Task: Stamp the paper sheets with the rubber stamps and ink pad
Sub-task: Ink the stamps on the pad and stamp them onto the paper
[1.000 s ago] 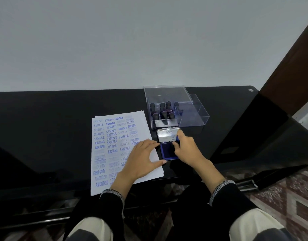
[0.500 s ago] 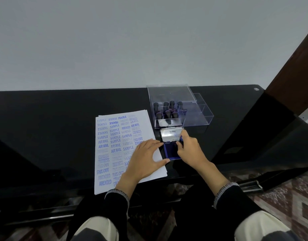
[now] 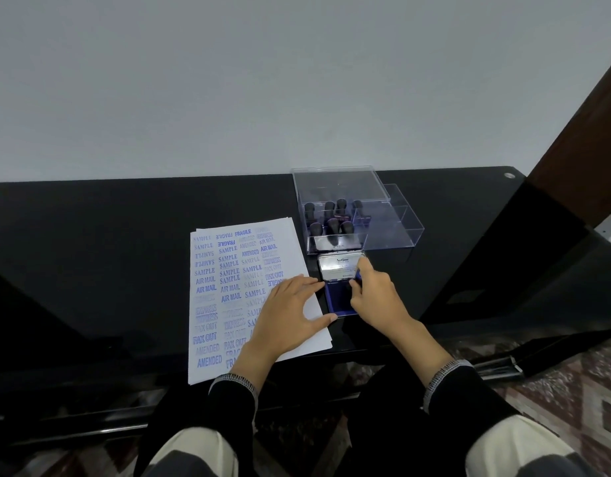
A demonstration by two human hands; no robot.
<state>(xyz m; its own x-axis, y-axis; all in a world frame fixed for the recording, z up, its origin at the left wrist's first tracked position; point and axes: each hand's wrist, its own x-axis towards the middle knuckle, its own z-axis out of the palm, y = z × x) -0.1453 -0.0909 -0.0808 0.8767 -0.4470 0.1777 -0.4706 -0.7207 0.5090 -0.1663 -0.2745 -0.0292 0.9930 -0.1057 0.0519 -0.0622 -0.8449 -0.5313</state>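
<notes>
A stack of white paper sheets (image 3: 228,287) covered in blue stamp prints lies on the black table (image 3: 90,253). My left hand (image 3: 287,318) rests flat on the sheets' right side, thumb at the front left corner of the blue ink pad (image 3: 335,301). The pad's silver lid (image 3: 338,266) stands raised at the back. My right hand (image 3: 376,297) pinches the lid's right edge between forefinger and thumb, covering the pad's right part. Several black-handled rubber stamps (image 3: 331,222) stand in a clear plastic box (image 3: 393,228) behind the pad.
The clear box's lid leans up at its back. A white wall runs behind the table, and a brown door frame (image 3: 579,139) rises at the right. The table's front edge lies just below my wrists, with my knees and a patterned floor beneath.
My right forefinger has crept a little higher along the lid's edge. The left hand stays on the paper; the view has shifted slightly.
</notes>
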